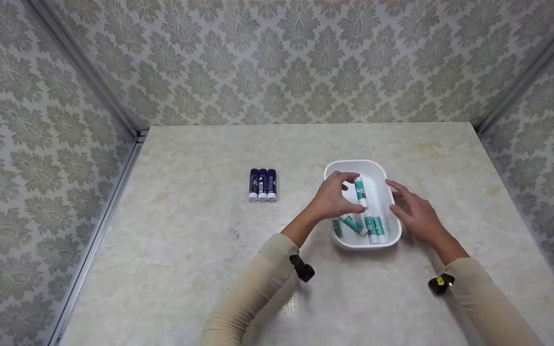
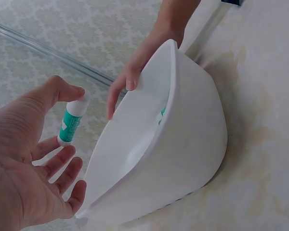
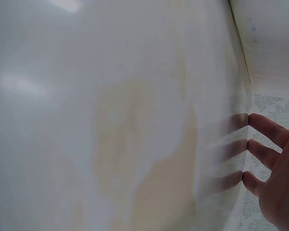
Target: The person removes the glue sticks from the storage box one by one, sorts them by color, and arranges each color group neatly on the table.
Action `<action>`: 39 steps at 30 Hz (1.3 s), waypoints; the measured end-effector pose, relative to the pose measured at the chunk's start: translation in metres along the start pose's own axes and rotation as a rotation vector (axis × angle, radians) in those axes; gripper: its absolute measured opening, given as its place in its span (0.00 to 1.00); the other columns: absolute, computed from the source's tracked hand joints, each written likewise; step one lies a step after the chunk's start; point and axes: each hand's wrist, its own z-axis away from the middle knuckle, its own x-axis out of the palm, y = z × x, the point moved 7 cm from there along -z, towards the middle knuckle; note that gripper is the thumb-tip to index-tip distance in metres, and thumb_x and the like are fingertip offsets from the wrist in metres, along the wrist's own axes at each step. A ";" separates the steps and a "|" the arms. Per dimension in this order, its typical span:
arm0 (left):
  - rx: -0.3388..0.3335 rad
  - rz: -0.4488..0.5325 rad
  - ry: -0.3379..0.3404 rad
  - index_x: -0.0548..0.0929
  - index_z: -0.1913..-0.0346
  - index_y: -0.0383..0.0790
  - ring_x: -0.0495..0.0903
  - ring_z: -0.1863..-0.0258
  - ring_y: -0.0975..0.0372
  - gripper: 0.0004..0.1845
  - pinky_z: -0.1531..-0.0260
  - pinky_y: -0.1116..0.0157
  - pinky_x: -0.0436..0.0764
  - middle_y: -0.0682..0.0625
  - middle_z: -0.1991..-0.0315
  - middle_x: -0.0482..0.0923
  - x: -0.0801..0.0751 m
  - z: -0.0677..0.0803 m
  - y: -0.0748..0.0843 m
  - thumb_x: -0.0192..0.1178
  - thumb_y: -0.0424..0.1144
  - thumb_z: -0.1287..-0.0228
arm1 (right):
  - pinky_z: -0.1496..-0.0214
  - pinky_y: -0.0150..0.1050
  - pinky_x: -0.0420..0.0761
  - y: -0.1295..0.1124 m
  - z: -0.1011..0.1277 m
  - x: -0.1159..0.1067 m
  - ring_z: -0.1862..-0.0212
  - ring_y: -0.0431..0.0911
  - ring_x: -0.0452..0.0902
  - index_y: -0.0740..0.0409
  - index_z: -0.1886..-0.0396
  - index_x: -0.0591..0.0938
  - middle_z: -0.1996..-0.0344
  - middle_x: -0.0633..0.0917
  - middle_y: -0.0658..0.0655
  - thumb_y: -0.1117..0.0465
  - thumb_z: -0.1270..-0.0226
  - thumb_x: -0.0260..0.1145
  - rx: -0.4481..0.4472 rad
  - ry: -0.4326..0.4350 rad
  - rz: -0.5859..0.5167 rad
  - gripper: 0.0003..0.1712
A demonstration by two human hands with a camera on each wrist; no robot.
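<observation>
My left hand [image 1: 334, 196] pinches a green-and-white glue stick [image 1: 361, 193] by its two ends, between thumb and fingertip, over a white plastic tub [image 1: 362, 246]. In the left wrist view this glue stick [image 2: 71, 120] stands nearly upright, clear of the tub's rim [image 2: 172, 62]. Several more green glue sticks [image 1: 354, 224] lie at the tub's near end, two of them side by side. On the tub's right side rests my right hand [image 1: 419, 216], its thumb and index finger at the rim. Its other fingers [image 3: 265, 153] are extended, fingertips at the tabletop, in the right wrist view.
Three dark navy glue sticks [image 1: 262, 185] with white caps lie in a neat row left of the tub on the pale marbled table [image 1: 171, 259]. Patterned wall panels [image 1: 296, 62] enclose the table at the back and both sides. A faint scribble [image 1: 233, 230] marks the tabletop.
</observation>
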 end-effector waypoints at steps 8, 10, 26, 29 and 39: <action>0.002 0.050 0.045 0.76 0.18 0.44 0.80 0.26 0.48 0.47 0.31 0.55 0.86 0.45 0.25 0.78 -0.020 0.013 -0.009 0.85 0.43 0.39 | 0.14 0.79 0.63 0.002 0.000 0.002 0.17 0.71 0.71 0.35 0.08 0.60 0.21 0.81 0.69 0.51 0.11 0.61 0.024 -0.013 0.009 0.40; 0.019 0.063 0.055 0.76 0.18 0.43 0.80 0.26 0.45 0.47 0.30 0.53 0.86 0.44 0.26 0.78 -0.025 0.016 -0.011 0.85 0.42 0.40 | 0.14 0.79 0.63 0.002 0.000 0.002 0.17 0.70 0.71 0.35 0.08 0.60 0.21 0.81 0.69 0.52 0.11 0.61 0.026 -0.012 0.008 0.40; 0.081 0.098 0.125 0.77 0.20 0.37 0.80 0.29 0.38 0.47 0.25 0.40 0.81 0.36 0.28 0.79 -0.056 0.037 -0.043 0.83 0.39 0.44 | 0.15 0.79 0.64 -0.001 -0.001 0.001 0.18 0.70 0.73 0.36 0.07 0.59 0.22 0.81 0.69 0.51 0.11 0.61 0.030 -0.004 0.016 0.40; 0.083 0.095 0.139 0.78 0.21 0.35 0.80 0.30 0.37 0.47 0.25 0.39 0.81 0.35 0.29 0.79 -0.059 0.043 -0.052 0.83 0.39 0.46 | 0.15 0.78 0.65 -0.002 -0.001 0.001 0.19 0.70 0.74 0.36 0.07 0.60 0.23 0.82 0.69 0.52 0.12 0.61 0.016 0.004 0.021 0.40; 0.050 0.069 0.165 0.78 0.22 0.34 0.82 0.33 0.37 0.47 0.29 0.39 0.83 0.35 0.30 0.81 -0.069 0.063 -0.079 0.83 0.37 0.48 | 0.15 0.79 0.64 0.000 0.001 0.002 0.17 0.70 0.72 0.35 0.08 0.60 0.22 0.82 0.68 0.52 0.11 0.61 0.016 0.013 0.010 0.40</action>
